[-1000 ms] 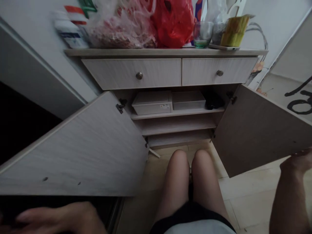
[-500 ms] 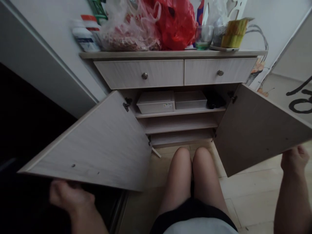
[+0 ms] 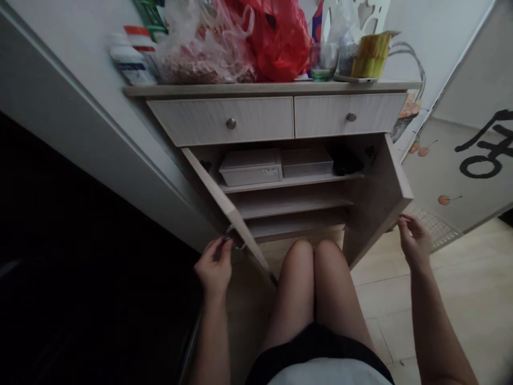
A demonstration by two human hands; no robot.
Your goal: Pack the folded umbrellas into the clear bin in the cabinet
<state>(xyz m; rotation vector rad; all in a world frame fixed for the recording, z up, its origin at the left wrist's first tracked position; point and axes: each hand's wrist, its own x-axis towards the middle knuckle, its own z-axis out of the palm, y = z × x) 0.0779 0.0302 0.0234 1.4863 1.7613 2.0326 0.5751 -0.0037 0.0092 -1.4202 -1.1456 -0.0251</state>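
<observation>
A pale wooden cabinet [image 3: 264, 90] stands in front of me with both lower doors partly swung in. My left hand [image 3: 214, 263] pinches the handle on the outer face of the left door [image 3: 224, 208], which I see almost edge-on. My right hand [image 3: 412, 238] has its fingers closed on the outer side of the right door [image 3: 374, 206], near its free edge. Between the doors, my bare knees [image 3: 315, 256] point at the shelves [image 3: 292, 206].
Two flat white boxes [image 3: 250, 167] and a dark object [image 3: 345, 161] lie on the top shelf. Two shut drawers [image 3: 222, 120] sit above. Plastic bags [image 3: 276, 37], a bottle [image 3: 128, 56] and a glass [image 3: 324, 60] crowd the top. A dark opening lies left.
Both doors have swung inward from wide open to partly closed. My hands have moved in with them, from the frame's edges toward my knees.
</observation>
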